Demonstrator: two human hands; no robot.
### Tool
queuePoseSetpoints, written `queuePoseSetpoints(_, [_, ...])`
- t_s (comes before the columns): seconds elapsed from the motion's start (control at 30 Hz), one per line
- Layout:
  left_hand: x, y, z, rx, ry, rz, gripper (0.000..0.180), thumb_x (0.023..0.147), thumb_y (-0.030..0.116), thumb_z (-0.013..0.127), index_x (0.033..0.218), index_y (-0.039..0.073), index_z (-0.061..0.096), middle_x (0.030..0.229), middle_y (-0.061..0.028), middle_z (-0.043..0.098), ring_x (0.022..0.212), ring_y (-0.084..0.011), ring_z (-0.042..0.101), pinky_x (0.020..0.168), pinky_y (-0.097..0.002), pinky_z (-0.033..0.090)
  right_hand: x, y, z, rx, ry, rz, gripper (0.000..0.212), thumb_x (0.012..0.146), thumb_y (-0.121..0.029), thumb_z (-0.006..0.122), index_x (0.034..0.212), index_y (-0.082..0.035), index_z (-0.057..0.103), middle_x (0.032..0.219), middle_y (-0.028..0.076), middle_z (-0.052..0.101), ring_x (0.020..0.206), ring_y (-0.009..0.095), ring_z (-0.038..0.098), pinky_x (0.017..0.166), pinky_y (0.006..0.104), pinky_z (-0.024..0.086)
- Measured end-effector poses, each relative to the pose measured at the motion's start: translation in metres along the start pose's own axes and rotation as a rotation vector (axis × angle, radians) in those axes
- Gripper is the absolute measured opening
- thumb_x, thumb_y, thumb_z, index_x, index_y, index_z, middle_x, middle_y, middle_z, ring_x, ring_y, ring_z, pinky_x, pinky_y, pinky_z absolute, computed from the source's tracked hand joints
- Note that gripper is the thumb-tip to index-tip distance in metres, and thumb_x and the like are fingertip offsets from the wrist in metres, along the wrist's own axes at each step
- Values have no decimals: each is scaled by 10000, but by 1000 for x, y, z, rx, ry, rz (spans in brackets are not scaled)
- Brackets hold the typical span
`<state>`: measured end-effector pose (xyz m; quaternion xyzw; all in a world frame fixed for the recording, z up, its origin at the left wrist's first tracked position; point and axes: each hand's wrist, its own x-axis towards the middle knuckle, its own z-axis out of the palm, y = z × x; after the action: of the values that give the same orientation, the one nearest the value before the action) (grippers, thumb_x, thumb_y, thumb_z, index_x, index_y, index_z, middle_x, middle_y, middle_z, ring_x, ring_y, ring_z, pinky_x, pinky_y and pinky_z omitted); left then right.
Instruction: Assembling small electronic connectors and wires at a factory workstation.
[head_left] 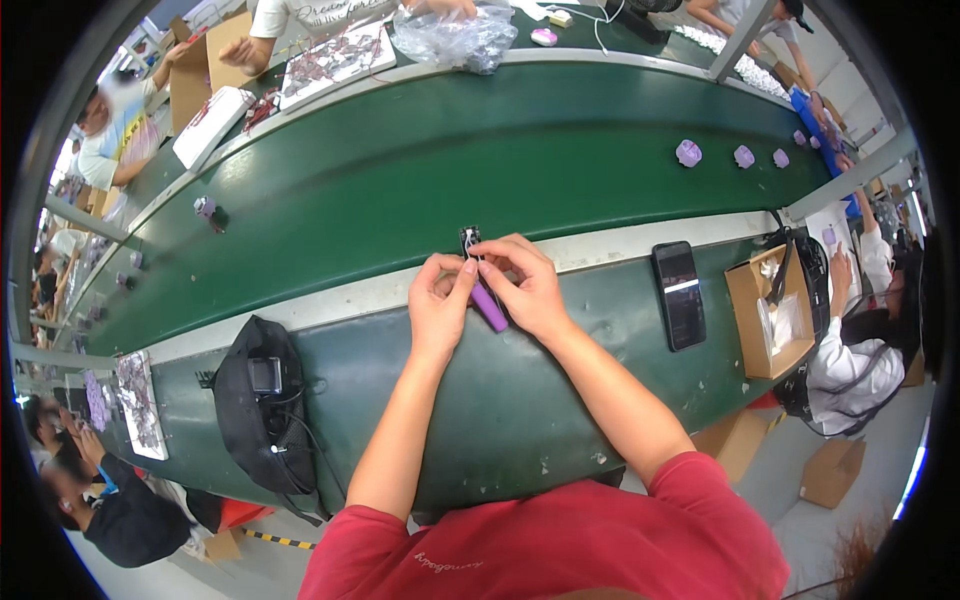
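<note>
Both of my hands meet at the pale rail, fingertips close together. A purple cylinder [489, 307], which looks like a battery cell, slants down between them onto the green bench top. My left hand [442, 300] is closed, its thumb and forefinger pinching at the cylinder's upper end. Closed too, my right hand [524, 287] pinches by a thin white wire [470, 243] there; the fingers partly hide the grip. Just beyond the fingertips is a small black circuit board [469, 234], which the wire seems to reach.
A green conveyor belt [450, 150] runs across, carrying small purple-and-white parts [689, 153]. To my right lie a phone [679, 296] and an open cardboard box [768, 312]. A black bag [260, 400] sits at left. Other people work around the line.
</note>
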<state>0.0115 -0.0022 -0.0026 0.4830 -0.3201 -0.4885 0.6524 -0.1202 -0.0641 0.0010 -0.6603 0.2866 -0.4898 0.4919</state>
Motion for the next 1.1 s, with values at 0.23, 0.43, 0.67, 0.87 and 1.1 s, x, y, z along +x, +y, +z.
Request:
queuePoseSetpoints(0.23, [0,12,8,42,92,71,308,952,28,690,1219,35,537,914,-26,606,804,-90,615,675,-218,496,-3,-9,3,-156,65,-109,240,878,33,705,1112,-13,722,967,95,664,787,170,671,682,282,549])
queuePoseSetpoints(0.43, [-2,9,7,76,83,109,259,960,32,683,1193,32,570,901,-31,614,830,-92,603,745,-231,485,-3,-10,1,-120,69,-66,233,890,-3,711,1122,-12,728,981,93,674,790,170,672,709,303,553])
queuePoseSetpoints(0.67, [-4,9,5,94,37,204,216,971,20,664,1179,16,605,911,-26,621,836,-85,603,751,-226,486,-2,-6,2,39,30,53,226,902,-8,696,1125,-18,737,1011,85,693,836,151,675,731,276,549])
queuePoseSetpoints(0.87, [-3,12,5,17,46,76,227,966,8,665,1192,2,637,957,-31,645,890,-85,634,759,-219,493,-4,-8,1,-31,48,22,239,900,-4,701,1136,-16,732,1013,95,693,837,155,677,737,278,553])
queuePoseSetpoints(1.1, [-2,15,4,18,69,25,253,956,18,683,1207,-10,662,1010,-37,657,921,-91,639,793,-225,515,-3,-5,0,2,50,23,271,901,15,687,1165,-25,727,984,82,667,855,153,661,754,277,553])
